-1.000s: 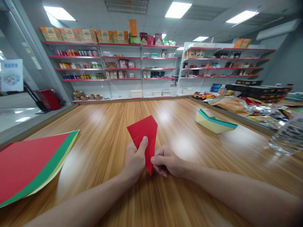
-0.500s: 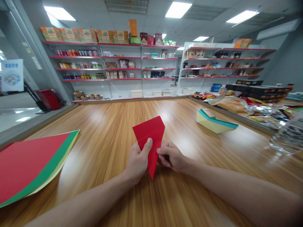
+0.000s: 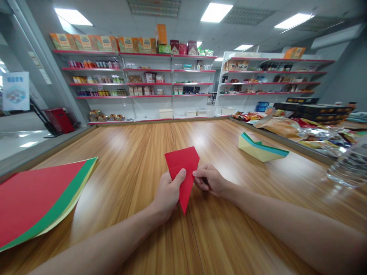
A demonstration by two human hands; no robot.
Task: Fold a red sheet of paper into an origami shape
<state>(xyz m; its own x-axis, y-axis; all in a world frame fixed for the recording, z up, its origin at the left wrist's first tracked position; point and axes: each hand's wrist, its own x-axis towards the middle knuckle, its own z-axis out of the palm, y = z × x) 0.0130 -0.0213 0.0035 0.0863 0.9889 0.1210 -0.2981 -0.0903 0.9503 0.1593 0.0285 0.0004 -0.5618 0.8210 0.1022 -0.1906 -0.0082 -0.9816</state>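
Clock positions are taken from the red folded paper; 12 is the far side.

- Shelving [image 3: 149, 103], white with red edge strips, 11 to 1 o'clock; carton labels too small to read.
- Table [image 3: 129, 145], wood-grained, raised far rim; open surface runs from the paper to that rim, and toward 9 and 2.
- Packaged goods [image 3: 279, 128], heaped beyond the side rim, 2 o'clock.
- Sheet stack [image 3: 40, 198], red, green and pale yellow, 9 o'clock, well apart from the hands; curved edge faces them.
- Sign [image 3: 16, 91], blue and white, 10 o'clock; characters blurred.
- Bottle [image 3: 351, 164], clear, 3 o'clock, cropped by the view.
- Paper boat [image 3: 262, 149], yellow, blue and green, 2 o'clock, near the side rim.
- Left hand [image 3: 168, 193], 8 o'clock: grasping the paper, thumb on its face.
- Right hand [image 3: 210, 179], 3 o'clock: thumb and forefinger pinching its edge, other fingers curled.
- Red folded paper [image 3: 187, 181], between both hands, point toward 6.
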